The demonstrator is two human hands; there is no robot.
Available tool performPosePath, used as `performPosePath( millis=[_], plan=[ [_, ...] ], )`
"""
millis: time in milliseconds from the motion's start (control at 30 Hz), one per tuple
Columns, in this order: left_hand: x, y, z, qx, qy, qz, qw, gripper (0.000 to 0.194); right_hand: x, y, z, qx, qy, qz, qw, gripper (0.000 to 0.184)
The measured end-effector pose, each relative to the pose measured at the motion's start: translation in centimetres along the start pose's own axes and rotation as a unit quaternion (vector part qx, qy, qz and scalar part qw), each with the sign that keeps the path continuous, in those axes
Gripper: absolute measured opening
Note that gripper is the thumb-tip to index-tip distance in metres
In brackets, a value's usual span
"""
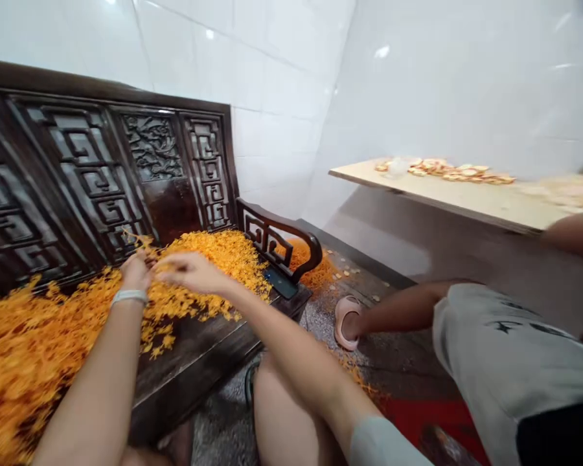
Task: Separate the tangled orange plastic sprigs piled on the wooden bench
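A large heap of orange plastic-looking flower pieces (pixel 214 249) covers the seat of a dark carved wooden bench (pixel 194 349). My left hand (pixel 137 270), with a pale band on its wrist, is closed over the heap. An orange sprig (pixel 143 241) sticks up from its fingers. Close beside it on the right, my right hand (pixel 187 270) has its fingers bent together, pointing at the left hand. Whatever lies between the right fingertips is too small and blurred to make out.
A dark phone (pixel 280 283) lies at the bench's right end, by the curved armrest (pixel 315 249). More orange pieces (pixel 315 265) are piled on the floor behind it. At right, another person's leg (pixel 403 317) stands near a wooden board (pixel 447 197) bearing small yellowish-red pieces (pixel 461 171).
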State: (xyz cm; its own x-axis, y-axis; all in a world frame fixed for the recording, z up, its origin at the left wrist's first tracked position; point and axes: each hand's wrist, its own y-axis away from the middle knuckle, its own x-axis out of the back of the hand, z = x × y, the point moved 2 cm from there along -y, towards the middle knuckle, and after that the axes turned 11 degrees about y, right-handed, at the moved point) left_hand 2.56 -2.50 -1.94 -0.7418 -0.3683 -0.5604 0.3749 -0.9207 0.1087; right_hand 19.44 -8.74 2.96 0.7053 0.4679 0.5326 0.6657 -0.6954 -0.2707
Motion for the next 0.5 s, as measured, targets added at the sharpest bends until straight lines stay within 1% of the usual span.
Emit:
performPosePath(
  millis=[33, 67, 100, 133, 167, 233, 267, 300, 333, 433, 500],
  plan=[
    [0.7, -0.7, -0.1, -0.002, 0.006, 0.036, 0.999, 0.019, 1.0, 0.0, 2.7, -0.119, -0.013, 0.085, 0.989, 0.03],
    [1.2, -1.3, -0.1, 0.0, 0.014, 0.05, 0.999, 0.025, 1.8, 0.0, 5.2, -0.222, -0.005, 0.14, 0.965, 0.043],
    [1.4, -1.9, 0.0, 0.005, 0.023, 0.051, 0.998, 0.026, 2.3, 0.0, 7.2, -0.258, -0.002, 0.142, 0.956, 0.049],
    [1.4, -2.4, 0.3, 0.009, 0.032, 0.043, 0.999, 0.026, 2.6, 0.1, 8.9, -0.28, -0.005, 0.139, 0.95, 0.045],
    [1.4, -2.8, 0.6, 0.012, 0.04, 0.032, 0.999, 0.024, 2.7, 0.2, 10.1, -0.297, -0.009, 0.127, 0.946, 0.037],
    [1.0, -3.2, 1.4, 0.017, 0.052, 0.009, 0.998, 0.021, 2.8, 0.6, 11.6, -0.306, -0.024, 0.095, 0.947, 0.022],
    [0.9, -3.3, 1.7, 0.019, 0.055, -0.001, 0.998, 0.02, 2.7, 0.8, 11.8, -0.307, -0.033, 0.083, 0.947, 0.021],
    [0.7, -3.3, 2.0, 0.023, 0.056, -0.014, 0.998, 0.02, 2.6, 0.9, 11.9, -0.306, -0.043, 0.073, 0.948, 0.026],
    [0.5, -3.4, 2.1, 0.029, 0.055, -0.031, 0.998, 0.02, 2.5, 0.9, 11.9, -0.302, -0.052, 0.068, 0.95, 0.035],
    [-0.1, -3.5, 2.0, 0.046, 0.039, -0.092, 0.994, 0.023, 2.0, 0.6, 11.5, -0.284, -0.086, 0.064, 0.953, 0.067],
    [-0.4, -3.5, 1.7, 0.055, 0.027, -0.125, 0.99, 0.024, 1.8, 0.1, 11.2, -0.265, -0.114, 0.068, 0.955, 0.076]
  ],
)
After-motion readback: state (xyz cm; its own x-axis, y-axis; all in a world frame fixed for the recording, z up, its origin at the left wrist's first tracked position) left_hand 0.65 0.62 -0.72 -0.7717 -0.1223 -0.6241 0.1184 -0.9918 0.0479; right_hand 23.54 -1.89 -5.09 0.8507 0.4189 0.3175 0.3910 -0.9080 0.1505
